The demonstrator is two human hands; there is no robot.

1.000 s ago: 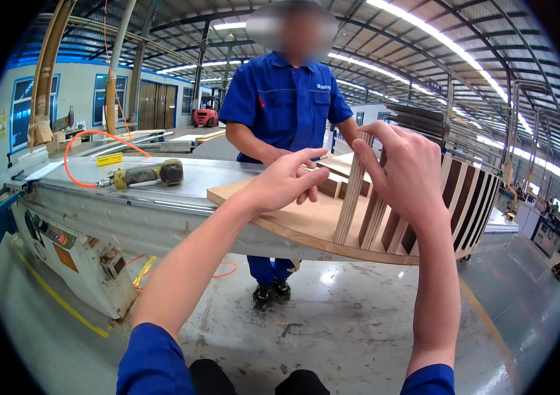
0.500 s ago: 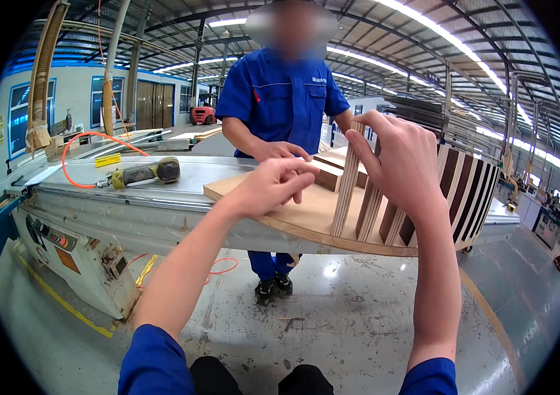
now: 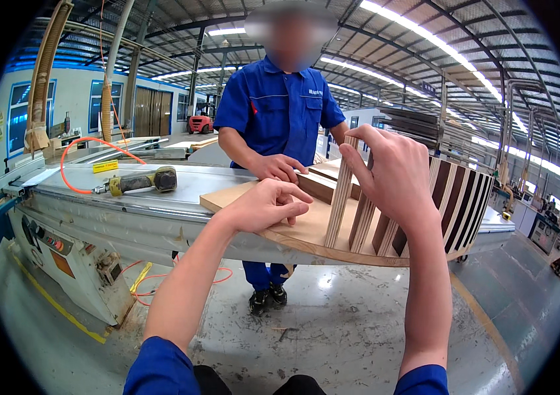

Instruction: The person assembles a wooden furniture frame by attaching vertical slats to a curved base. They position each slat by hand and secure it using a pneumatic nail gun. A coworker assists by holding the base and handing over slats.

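Writing-wise, there's pale lettering on the chest of the co-worker's blue shirt (image 3: pixel 286 118), plus a yellow label (image 3: pixel 105 166) on the counter (image 3: pixel 194 183) with dark print too small to make out. The upright layered strip (image 3: pixel 339 205) is right under the right hand (image 3: pixel 392 174), thumb and fingers closed on its top end. It's the leftmost of a row of upright slats (image 3: pixel 454 204) standing along the curved board (image 3: pixel 306 229). The left hand (image 3: pixel 263 205) sits left of that strip, well apart from it, fingers loosely curled, nothing in its grip; can't tell if it touches the board. The co-worker's hand (image 3: pixel 279 166) is just beside some wooden blocks (image 3: pixel 317 187).
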